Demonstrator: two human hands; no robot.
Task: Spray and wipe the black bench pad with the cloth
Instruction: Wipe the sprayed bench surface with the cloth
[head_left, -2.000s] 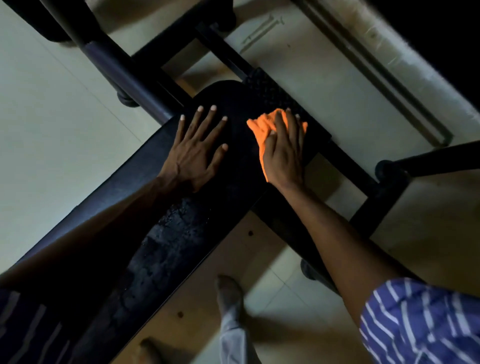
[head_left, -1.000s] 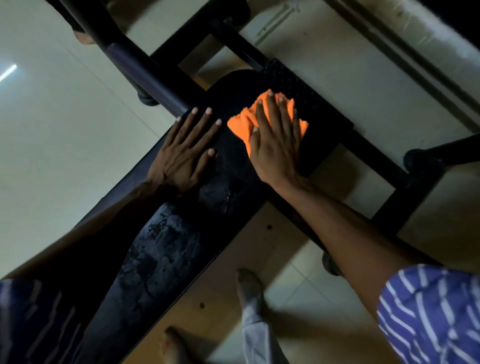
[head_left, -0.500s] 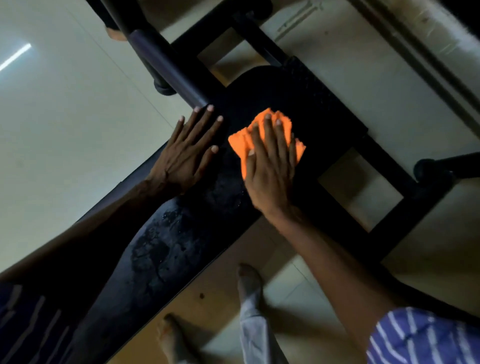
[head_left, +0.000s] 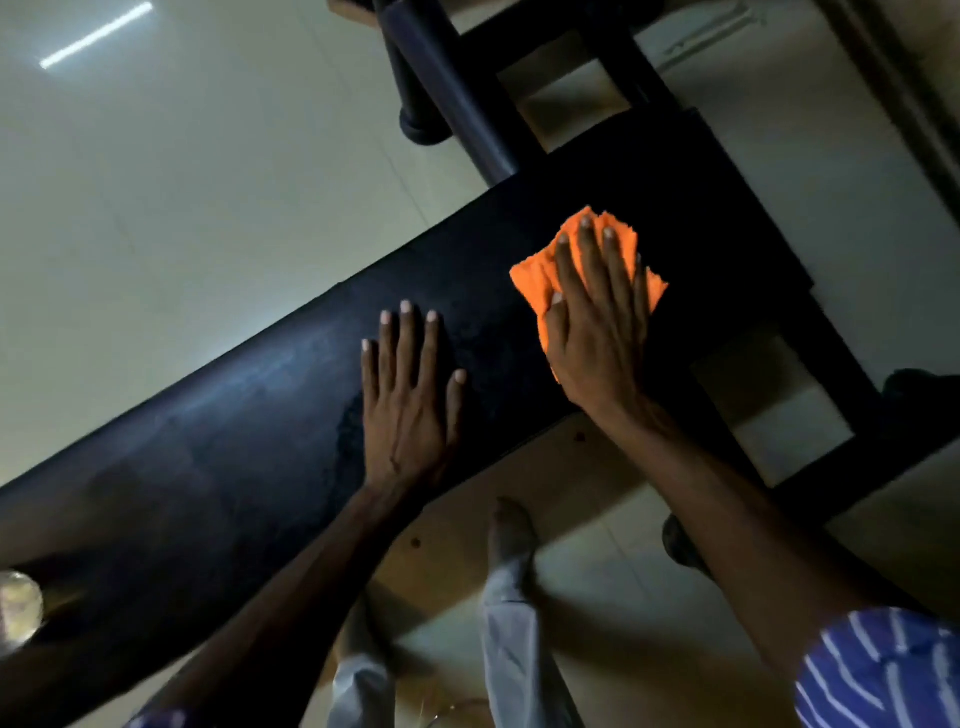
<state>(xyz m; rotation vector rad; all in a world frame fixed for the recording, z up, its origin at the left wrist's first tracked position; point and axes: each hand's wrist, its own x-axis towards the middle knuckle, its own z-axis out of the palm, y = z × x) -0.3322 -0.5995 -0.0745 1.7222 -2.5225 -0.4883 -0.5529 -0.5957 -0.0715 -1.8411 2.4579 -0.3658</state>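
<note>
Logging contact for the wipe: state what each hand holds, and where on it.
Neither hand has a grip. The right hand presses flat on the middle of the orange cloth; the left hand rests open on the bench pad.

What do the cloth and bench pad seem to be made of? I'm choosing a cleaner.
The cloth looks like soft, fuzzy fabric, perhaps microfibre: bright orange, with frayed, rumpled edges under the right hand. The bench pad looks like smooth black vinyl or leather-like upholstery: a faint sheen, with a rougher, worn-looking patch near the left hand.
</note>
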